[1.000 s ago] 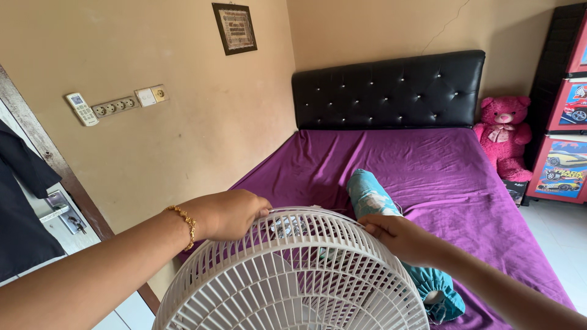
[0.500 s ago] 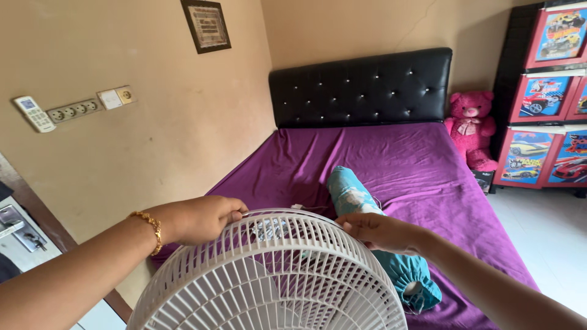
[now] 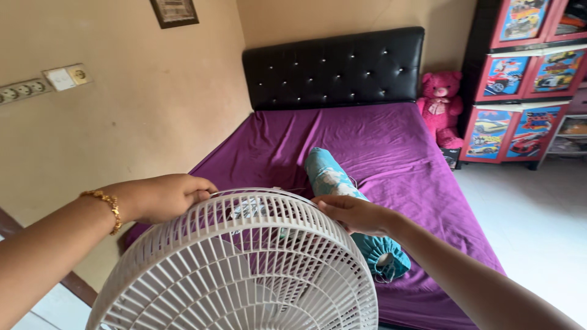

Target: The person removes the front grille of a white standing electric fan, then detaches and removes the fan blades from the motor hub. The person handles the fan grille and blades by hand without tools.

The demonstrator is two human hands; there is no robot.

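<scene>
From the head camera, the left hand (image 3: 164,197) is curled around the rim of the white fan guard (image 3: 235,269) at about ten o'clock, and the right hand (image 3: 354,214) pinches the rim near two o'clock. The fan fills the lower middle of the view, in front of the purple bed (image 3: 379,140) and its teal bolster (image 3: 342,201). Since a second ago both grips are unchanged, while the bed, the pink teddy bear (image 3: 439,104) and the wall sockets (image 3: 43,84) have slid leftward, so the person seems to be carrying it rightward.
</scene>
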